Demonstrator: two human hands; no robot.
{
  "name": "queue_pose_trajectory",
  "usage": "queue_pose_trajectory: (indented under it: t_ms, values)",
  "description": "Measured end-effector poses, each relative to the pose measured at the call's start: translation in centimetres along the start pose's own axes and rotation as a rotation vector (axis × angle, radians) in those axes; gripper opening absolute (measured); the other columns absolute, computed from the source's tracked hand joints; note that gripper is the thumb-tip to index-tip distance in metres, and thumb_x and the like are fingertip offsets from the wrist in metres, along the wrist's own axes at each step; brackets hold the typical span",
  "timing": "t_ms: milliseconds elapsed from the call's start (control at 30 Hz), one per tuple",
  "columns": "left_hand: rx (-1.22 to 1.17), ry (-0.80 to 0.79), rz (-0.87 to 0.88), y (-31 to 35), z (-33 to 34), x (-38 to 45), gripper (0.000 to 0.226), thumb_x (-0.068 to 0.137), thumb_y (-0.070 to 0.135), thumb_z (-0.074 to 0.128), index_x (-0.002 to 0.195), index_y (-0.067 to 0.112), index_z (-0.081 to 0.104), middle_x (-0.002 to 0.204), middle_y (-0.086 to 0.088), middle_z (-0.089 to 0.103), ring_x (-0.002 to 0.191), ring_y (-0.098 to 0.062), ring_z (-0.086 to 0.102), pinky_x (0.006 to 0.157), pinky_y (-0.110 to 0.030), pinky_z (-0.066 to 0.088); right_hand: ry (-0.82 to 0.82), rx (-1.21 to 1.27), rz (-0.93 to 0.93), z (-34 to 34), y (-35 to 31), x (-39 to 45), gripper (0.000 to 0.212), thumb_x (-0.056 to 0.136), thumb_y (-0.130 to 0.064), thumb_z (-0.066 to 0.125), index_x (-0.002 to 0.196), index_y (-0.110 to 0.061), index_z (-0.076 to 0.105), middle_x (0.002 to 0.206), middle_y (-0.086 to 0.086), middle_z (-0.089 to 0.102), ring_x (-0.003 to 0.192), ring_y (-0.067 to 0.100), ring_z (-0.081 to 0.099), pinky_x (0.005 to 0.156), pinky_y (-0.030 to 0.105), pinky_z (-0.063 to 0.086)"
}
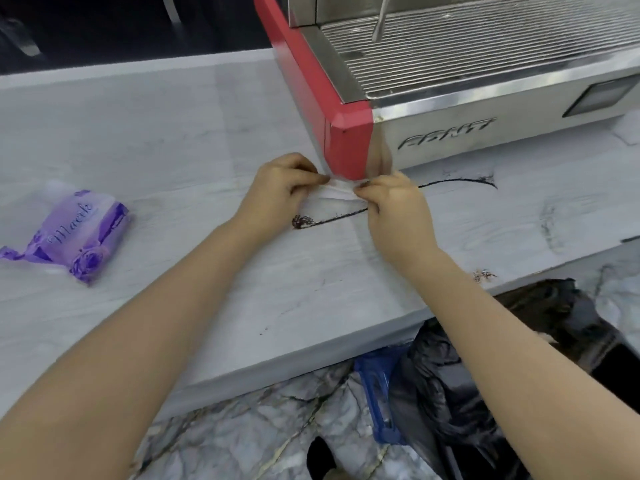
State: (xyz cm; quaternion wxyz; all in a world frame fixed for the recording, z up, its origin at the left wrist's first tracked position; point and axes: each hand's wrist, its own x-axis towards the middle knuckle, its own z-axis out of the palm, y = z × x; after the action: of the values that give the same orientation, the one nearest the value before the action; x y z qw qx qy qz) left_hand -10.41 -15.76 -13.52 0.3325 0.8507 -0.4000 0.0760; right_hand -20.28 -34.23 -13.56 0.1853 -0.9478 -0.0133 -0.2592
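Both hands pinch a white tissue (337,192) between them: the left hand (280,192) grips its left end, the right hand (394,209) its right end, fingers curled tight. The tissue is just above the surface (173,140), toward the far edge, touching the coffee machine's (450,98) red corner.

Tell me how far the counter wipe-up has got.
Done: a white tissue is out, purple pack lying aside. In hand: left hand and right hand pinch it between them. Left: the dark streak and edge specks are unwiped.
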Motion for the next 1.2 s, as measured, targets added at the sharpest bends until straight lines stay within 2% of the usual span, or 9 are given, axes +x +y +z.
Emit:
queue_pose_trajectory:
  t_ms: [67, 167, 367, 467, 567, 833, 933, 1067, 1200]
  values:
    - [-0.028, -0.033, 0.004, -0.5, 0.6, 0.9, 0.026, 0.086, 0.000, 0.062, 0.104, 0.008, 0.078, 0.101, -0.012, 0.071, 0.093, -0.026, 0.068, 0.086, -0.031, 0.051, -0.039, -0.033, 0.043, 0.8, 0.3, -0.4, 0.033, 0.060, 0.020, 0.060, 0.081, -0.001, 0.074, 0.077, 0.011, 0.069, 0.079, 0.035, 0.058, 0.053, 0.039, 0.053]
    - [-0.005, -0.069, 0.059, -0.8, 0.6, 1.2, 0.029, 0.086, -0.003, 0.060, 0.106, 0.009, 0.078, 0.102, -0.012, 0.070, 0.096, -0.026, 0.067, 0.088, -0.032, 0.050, -0.068, -0.028, 0.063, 1.0, 0.9, -0.1, 0.040, 0.063, 0.021, 0.057, 0.088, -0.003, 0.076, 0.080, 0.009, 0.069, 0.082, 0.033, 0.057, 0.056, 0.041, 0.053]
    - [0.024, -0.137, 0.111, 0.3, -0.3, -1.9, 0.036, 0.090, 0.000, 0.055, 0.115, 0.016, 0.075, 0.098, -0.005, 0.065, 0.094, -0.023, 0.058, 0.082, -0.039, 0.050, -0.165, -0.034, -0.064, -0.9, 0.3, -1.9, 0.033, 0.069, 0.020, 0.063, 0.090, -0.003, 0.076, 0.082, 0.009, 0.070, 0.079, 0.030, 0.059, 0.055, 0.040, 0.053]
    - [0.007, -0.176, 0.109, 2.0, -0.9, -4.6, 0.030, 0.096, 0.010, 0.054, 0.118, 0.018, 0.073, 0.096, -0.001, 0.065, 0.089, -0.016, 0.053, 0.077, -0.032, 0.049, -0.182, 0.017, -0.105, -2.1, -0.4, -4.2, 0.034, 0.066, 0.021, 0.067, 0.088, -0.003, 0.075, 0.079, 0.008, 0.069, 0.076, 0.029, 0.059, 0.052, 0.038, 0.052]
    - [-0.023, -0.209, 0.129, 3.5, -1.3, -7.2, 0.033, 0.097, 0.020, 0.048, 0.120, 0.017, 0.072, 0.096, 0.001, 0.064, 0.088, -0.013, 0.052, 0.077, -0.023, 0.045, -0.182, 0.082, -0.139, -3.3, -1.1, -6.6, 0.033, 0.066, 0.022, 0.069, 0.089, -0.001, 0.075, 0.082, 0.009, 0.071, 0.077, 0.028, 0.062, 0.057, 0.036, 0.054]
    - [-0.070, -0.285, 0.173, 5.8, -2.0, -11.0, 0.034, 0.098, 0.016, 0.046, 0.120, 0.016, 0.072, 0.100, 0.000, 0.064, 0.091, -0.014, 0.055, 0.081, -0.020, 0.043, -0.230, 0.209, -0.131, -5.9, -2.3, -10.0, 0.034, 0.072, 0.018, 0.060, 0.091, -0.006, 0.076, 0.089, 0.004, 0.072, 0.083, 0.023, 0.064, 0.069, 0.031, 0.053]
    - [-0.108, -0.233, 0.081, 5.4, -1.9, -8.7, 0.034, 0.092, 0.006, 0.052, 0.117, 0.016, 0.073, 0.101, 0.001, 0.063, 0.092, -0.015, 0.058, 0.081, -0.020, 0.043, -0.172, 0.260, -0.040, -5.9, -1.0, -7.5, 0.037, 0.071, 0.020, 0.066, 0.091, -0.009, 0.077, 0.090, 0.004, 0.074, 0.086, 0.021, 0.065, 0.078, 0.030, 0.051]
    - [-0.053, -0.072, 0.018, 3.4, -0.3, -3.5, 0.031, 0.090, -0.003, 0.060, 0.113, 0.011, 0.075, 0.098, -0.004, 0.063, 0.088, -0.019, 0.060, 0.076, -0.018, 0.042, -0.048, 0.191, -0.050, -3.8, 1.8, -2.4, 0.031, 0.075, 0.014, 0.064, 0.092, -0.009, 0.077, 0.092, 0.005, 0.075, 0.085, 0.025, 0.067, 0.079, 0.033, 0.052]
    - [0.040, -0.082, 0.028, 1.9, 1.4, -1.4, 0.029, 0.092, 0.003, 0.057, 0.114, 0.013, 0.075, 0.098, -0.011, 0.063, 0.092, -0.030, 0.060, 0.082, -0.035, 0.049, -0.112, 0.131, -0.124, -2.0, 3.7, -0.8, 0.034, 0.073, 0.016, 0.059, 0.092, -0.006, 0.077, 0.091, 0.010, 0.075, 0.085, 0.032, 0.066, 0.079, 0.040, 0.054]
